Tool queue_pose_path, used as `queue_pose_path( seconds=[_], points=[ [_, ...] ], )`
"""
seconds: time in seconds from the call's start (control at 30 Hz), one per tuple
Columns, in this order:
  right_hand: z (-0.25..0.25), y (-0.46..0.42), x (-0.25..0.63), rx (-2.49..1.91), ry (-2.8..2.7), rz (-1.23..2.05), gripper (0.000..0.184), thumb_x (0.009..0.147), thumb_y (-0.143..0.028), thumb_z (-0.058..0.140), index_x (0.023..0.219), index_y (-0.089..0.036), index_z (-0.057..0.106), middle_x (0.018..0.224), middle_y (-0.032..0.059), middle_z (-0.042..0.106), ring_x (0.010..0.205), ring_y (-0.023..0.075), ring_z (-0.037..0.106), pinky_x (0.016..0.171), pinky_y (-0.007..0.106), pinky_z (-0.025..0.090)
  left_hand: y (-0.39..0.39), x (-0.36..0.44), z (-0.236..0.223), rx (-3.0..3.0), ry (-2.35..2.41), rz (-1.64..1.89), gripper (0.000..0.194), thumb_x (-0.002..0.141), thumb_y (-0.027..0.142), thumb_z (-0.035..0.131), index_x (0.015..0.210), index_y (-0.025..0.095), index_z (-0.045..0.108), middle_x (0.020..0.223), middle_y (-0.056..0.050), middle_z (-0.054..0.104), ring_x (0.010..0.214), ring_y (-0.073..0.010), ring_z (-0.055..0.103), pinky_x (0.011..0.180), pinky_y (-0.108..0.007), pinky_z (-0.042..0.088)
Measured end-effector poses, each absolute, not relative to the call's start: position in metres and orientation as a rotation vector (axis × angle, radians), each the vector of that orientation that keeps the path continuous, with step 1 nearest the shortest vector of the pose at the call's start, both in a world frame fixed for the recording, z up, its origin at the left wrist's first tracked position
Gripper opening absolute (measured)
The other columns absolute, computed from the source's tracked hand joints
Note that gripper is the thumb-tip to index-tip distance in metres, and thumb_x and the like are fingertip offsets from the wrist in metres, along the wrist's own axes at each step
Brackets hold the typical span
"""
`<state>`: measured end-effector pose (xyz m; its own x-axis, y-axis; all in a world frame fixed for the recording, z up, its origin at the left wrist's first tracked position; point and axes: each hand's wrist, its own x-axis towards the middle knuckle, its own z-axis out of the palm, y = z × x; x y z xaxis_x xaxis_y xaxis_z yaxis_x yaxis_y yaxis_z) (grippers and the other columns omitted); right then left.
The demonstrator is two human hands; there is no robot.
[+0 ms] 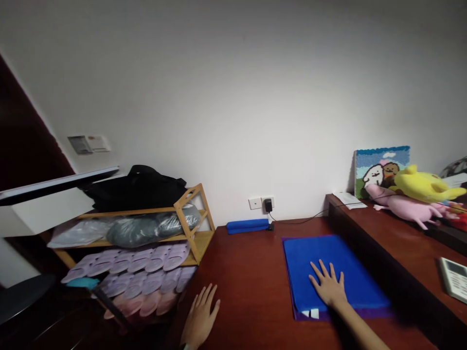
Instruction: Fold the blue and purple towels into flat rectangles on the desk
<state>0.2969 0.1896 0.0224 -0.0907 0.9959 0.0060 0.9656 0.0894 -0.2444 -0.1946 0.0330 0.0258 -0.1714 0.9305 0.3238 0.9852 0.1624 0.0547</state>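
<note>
My right hand (328,286) lies flat with fingers spread on a blue folded towel (310,257). Beneath that towel a purple cloth (375,312) shows along the left and near edges, and small white tags stick out at the near left corner. My left hand (200,315) rests at the left edge of the reddish-brown table (248,287), fingers stretched out and holding nothing. Against the wall at the back of the table is a rolled blue towel (248,226), apart from both hands.
A wooden rack (199,243) with lilac slippers (153,260), plastic-wrapped bundles and a black bag (146,187) stands left. A charger (268,205) is plugged into the wall, its cable running right. Plush toys (404,206), a picture (383,167) and a calculator (454,279) sit on the raised ledge.
</note>
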Motion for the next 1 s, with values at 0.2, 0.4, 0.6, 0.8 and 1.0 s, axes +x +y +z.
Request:
queue_pose_path(
  seconds=[0.2,0.4,0.6,0.8,1.0],
  points=[
    [0.024,0.279,0.288,-2.015,-2.243,0.256,0.065,0.097,-0.072,0.024,0.158,-0.049,0.024,0.171,-0.0054,0.019,0.157,0.0373,0.010,0.120,0.070,0.008,0.034,-0.206,0.003,-1.856,-2.157,-0.471,0.052,0.100,0.040,0.039,0.146,0.026,0.055,0.153,-0.002,0.056,0.143,-0.0242,0.048,0.119,-0.048,0.041],
    [0.021,0.337,0.285,-2.076,-2.252,0.258,0.067,0.098,-0.071,0.021,0.160,-0.047,0.021,0.172,-0.0032,0.016,0.156,0.0382,0.010,0.119,0.070,0.007,0.033,-0.207,-0.001,-1.865,-2.132,-0.529,0.049,0.099,0.041,0.042,0.145,0.027,0.056,0.151,-0.003,0.058,0.141,-0.0262,0.051,0.116,-0.050,0.044],
    [0.023,0.353,0.286,-2.123,-2.242,0.282,0.066,0.098,-0.070,0.020,0.160,-0.048,0.018,0.173,-0.0037,0.013,0.156,0.0382,0.009,0.118,0.070,0.007,0.030,-0.199,0.006,-1.873,-2.169,-0.540,0.048,0.099,0.038,0.043,0.145,0.028,0.056,0.152,-0.003,0.057,0.143,-0.0271,0.049,0.118,-0.052,0.042],
    [0.047,0.360,0.283,-2.131,-2.289,0.260,0.061,0.098,-0.059,0.034,0.155,-0.038,0.042,0.169,0.0048,0.028,0.152,0.0431,0.020,0.114,0.073,0.015,0.025,-0.192,0.011,-1.868,-2.176,-0.564,0.050,0.099,0.036,0.045,0.148,0.028,0.054,0.152,-0.003,0.056,0.142,-0.0278,0.049,0.117,-0.052,0.043],
    [0.074,0.349,0.179,-1.488,-2.481,0.021,0.048,0.096,-0.028,0.037,0.135,-0.017,0.064,0.148,0.0145,0.054,0.133,0.0281,0.049,0.114,0.041,0.032,0.020,-0.189,0.014,-1.868,-2.182,-0.581,0.051,0.100,0.035,0.047,0.150,0.030,0.051,0.153,-0.003,0.055,0.143,-0.0277,0.049,0.117,-0.053,0.043]
  ],
)
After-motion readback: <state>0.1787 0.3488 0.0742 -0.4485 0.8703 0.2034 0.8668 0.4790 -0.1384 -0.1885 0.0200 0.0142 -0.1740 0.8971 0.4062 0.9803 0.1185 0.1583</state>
